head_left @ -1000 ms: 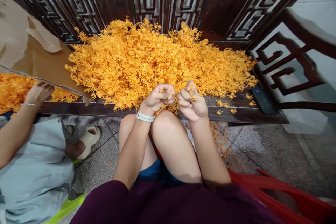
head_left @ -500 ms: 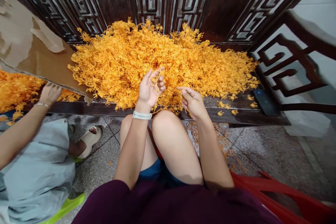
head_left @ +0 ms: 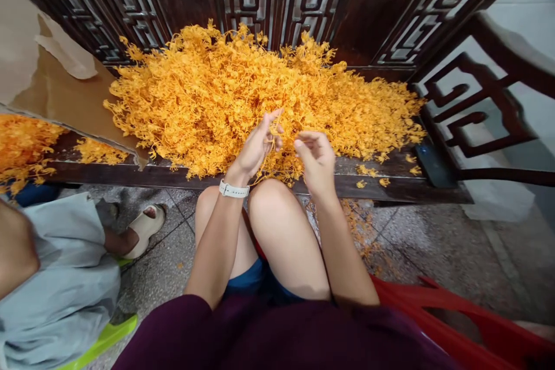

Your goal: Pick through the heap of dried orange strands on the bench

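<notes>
A big heap of orange plastic-looking sprigs, with thin stems and frilly tips, lies before me on a dark wooden bench. My left hand, with a white band on its wrist, is in front of the heap, closed loosely around a few orange sprigs; some stems trail below the palm. Just right of it, my right hand has thumb and forefinger brought together. Whatever is in that pinch is too small to make out. The two hands are apart.
A torn cardboard sheet leans on the left, with another orange heap beyond it. A person in grey clothing sits there. At right are a dark phone-like object, a carved armrest and a red plastic chair.
My left hand has turned and shifted slightly right. The right hand has risen a little and its extended forefinger has drawn in. The neighbour's hand has left the cardboard's edge.
</notes>
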### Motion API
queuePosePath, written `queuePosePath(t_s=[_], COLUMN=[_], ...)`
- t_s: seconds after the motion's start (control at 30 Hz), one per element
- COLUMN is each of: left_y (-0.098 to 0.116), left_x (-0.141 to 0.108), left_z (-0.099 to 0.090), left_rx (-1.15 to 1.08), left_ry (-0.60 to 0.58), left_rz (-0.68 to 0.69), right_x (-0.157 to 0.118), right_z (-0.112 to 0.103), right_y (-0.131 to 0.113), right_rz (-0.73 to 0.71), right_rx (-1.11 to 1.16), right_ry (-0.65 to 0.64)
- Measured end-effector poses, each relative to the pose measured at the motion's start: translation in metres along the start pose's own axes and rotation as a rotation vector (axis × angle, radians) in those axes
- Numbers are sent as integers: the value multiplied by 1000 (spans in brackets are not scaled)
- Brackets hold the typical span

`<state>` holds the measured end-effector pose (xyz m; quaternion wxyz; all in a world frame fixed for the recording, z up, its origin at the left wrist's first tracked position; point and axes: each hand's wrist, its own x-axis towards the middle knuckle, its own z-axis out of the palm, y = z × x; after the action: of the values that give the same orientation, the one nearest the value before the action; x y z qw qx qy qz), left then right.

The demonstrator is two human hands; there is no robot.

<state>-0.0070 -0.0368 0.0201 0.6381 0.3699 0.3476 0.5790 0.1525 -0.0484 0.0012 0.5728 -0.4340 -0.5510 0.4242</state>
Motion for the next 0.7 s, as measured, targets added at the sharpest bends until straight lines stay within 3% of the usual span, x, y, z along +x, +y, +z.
queuePosePath(t_s=[0.13, 0.27, 0.4, 0.57, 0.7], left_y=[-14, -13, -3, 4, 6], left_x=[-2, -2, -5, -10, -5], left_z=[8, 10, 11, 14, 7], left_rx=[125, 144, 24, -90, -177], left_ry=[-125, -156, -174, -138, 28], left_rz=[-22, -21, -22, -37, 70], right_x=[-6, -2, -1, -4, -9], right_z=[14, 8, 3, 2, -1], right_y=[-13, -11, -15, -23, -26], right_rz=[-68, 49, 184, 348, 234], right_rx=[-124, 94, 312, 519, 615], right_ry=[-68, -165, -191, -329, -437])
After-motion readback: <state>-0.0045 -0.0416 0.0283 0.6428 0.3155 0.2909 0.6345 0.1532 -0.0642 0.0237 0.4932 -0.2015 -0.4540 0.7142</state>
